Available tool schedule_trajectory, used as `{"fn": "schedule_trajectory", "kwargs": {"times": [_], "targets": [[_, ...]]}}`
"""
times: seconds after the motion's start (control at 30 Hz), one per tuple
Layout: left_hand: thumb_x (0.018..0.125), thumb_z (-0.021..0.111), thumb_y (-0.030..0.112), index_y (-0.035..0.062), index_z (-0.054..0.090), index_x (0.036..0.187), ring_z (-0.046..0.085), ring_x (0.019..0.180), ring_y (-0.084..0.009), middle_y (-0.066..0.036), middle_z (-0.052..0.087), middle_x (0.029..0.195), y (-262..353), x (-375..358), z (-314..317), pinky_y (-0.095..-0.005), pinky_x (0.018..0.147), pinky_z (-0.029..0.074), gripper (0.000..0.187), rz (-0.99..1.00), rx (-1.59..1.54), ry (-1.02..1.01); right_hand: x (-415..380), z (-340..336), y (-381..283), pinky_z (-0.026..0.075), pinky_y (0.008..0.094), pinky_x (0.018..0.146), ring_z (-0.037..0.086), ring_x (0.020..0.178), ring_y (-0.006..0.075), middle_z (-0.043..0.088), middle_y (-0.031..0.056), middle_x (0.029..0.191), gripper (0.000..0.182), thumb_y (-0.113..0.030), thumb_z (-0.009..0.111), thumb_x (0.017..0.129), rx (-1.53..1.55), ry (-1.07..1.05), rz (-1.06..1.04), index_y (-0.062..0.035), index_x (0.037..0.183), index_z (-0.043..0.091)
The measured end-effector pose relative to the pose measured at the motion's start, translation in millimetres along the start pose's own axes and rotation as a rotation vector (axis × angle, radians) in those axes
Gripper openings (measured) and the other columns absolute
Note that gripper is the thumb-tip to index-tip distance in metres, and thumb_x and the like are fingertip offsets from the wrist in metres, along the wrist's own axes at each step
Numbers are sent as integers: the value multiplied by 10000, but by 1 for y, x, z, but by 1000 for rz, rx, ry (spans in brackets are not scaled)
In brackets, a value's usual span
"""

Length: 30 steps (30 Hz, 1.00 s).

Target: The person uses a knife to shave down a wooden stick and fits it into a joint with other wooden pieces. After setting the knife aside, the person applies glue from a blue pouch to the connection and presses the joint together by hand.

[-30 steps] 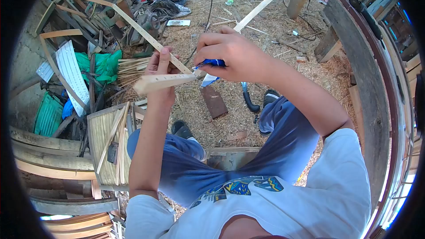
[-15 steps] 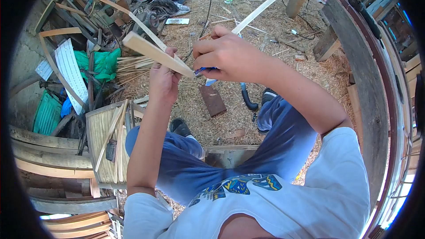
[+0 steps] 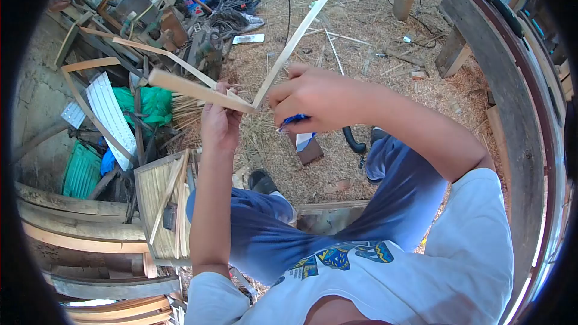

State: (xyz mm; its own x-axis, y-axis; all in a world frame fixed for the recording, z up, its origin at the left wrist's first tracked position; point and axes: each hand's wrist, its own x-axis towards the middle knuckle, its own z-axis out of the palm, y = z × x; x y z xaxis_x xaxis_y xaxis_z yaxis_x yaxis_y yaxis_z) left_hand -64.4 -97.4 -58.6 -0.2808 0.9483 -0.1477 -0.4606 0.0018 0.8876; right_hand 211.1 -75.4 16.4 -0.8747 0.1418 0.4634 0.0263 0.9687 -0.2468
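Left grip (image 3: 220, 121) holds wood strip (image 3: 195, 89), seemingly.

Sawdust-strewn floor (image 3: 361, 162) bears a brown board (image 3: 308, 150), wood slats (image 3: 337, 42) and a black cable (image 3: 287, 0).

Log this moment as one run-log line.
left hand: grips wood strip | right hand: holds blue tool, touches long slat | ground: sawdust
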Motion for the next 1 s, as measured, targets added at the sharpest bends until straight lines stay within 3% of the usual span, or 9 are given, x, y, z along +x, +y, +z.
{"fn": "schedule_trajectory", "kwargs": {"times": [0.13, 0.23, 0.5, 0.63, 0.87, 1.0], "targets": [[1073, 666, 345, 89, 637, 1208, 705, 898, -122, -22, 703, 1020, 12, -7, -7, -313, 761, 627, 291, 44, 5, -26, -3, -28, -9, 473, 420, 938, 667, 950, 270, 685, 34, 964, 113, -184, 782, 865, 1, 9, 169, -144, 969, 771], [1070, 669, 347, 87, 626, 1237, 708, 898, -114, -15, 705, 1042, 18, -13, -9, -312, 759, 637, 312, 53, -10, -34, -7, -25, -3, 467, 421, 934, 671, 958, 270, 696, 30, 978, 118, -183, 781, 881, 27, 6, 180, -142, 989, 761], [1082, 657, 296, 47, 647, 1205, 701, 878, -133, -43, 708, 1021, 26, -8, -23, -285, 732, 621, 278, 40, -175, 84, -10, 11, 7, 510, 442, 828, 669, 913, 320, 675, 98, 947, 147, -108, 790, 890, 234, -4, 226, -64, 999, 701], [1065, 688, 286, 37, 683, 1047, 694, 798, -133, -41, 685, 896, 40, -8, -36, -238, 663, 610, 250, 74, -244, 44, -3, 17, 1, 532, 436, 799, 681, 900, 336, 680, 122, 937, 178, -62, 800, 881, 225, -41, 323, -47, 1015, 684], [1036, 729, 249, 44, 676, 1022, 688, 702, -126, -25, 674, 809, 87, -32, -50, -247, 664, 645, 212, 164, -387, 216, -11, 66, 27, 545, 298, 732, 666, 903, 106, 643, 48, 952, 174, -50, 730, 991, 527, 50, 745, -2, 1099, 603], [1027, 741, 256, 45, 658, 965, 709, 712, -132, -35, 686, 801, 117, -47, -88, -259, 689, 664, 235, 265, -494, 300, -11, 90, 40, 535, 259, 724, 651, 913, 75, 641, 20, 1015, 251, -44, 739, 990, 635, -7, 820, -13, 1170, 567]]}}
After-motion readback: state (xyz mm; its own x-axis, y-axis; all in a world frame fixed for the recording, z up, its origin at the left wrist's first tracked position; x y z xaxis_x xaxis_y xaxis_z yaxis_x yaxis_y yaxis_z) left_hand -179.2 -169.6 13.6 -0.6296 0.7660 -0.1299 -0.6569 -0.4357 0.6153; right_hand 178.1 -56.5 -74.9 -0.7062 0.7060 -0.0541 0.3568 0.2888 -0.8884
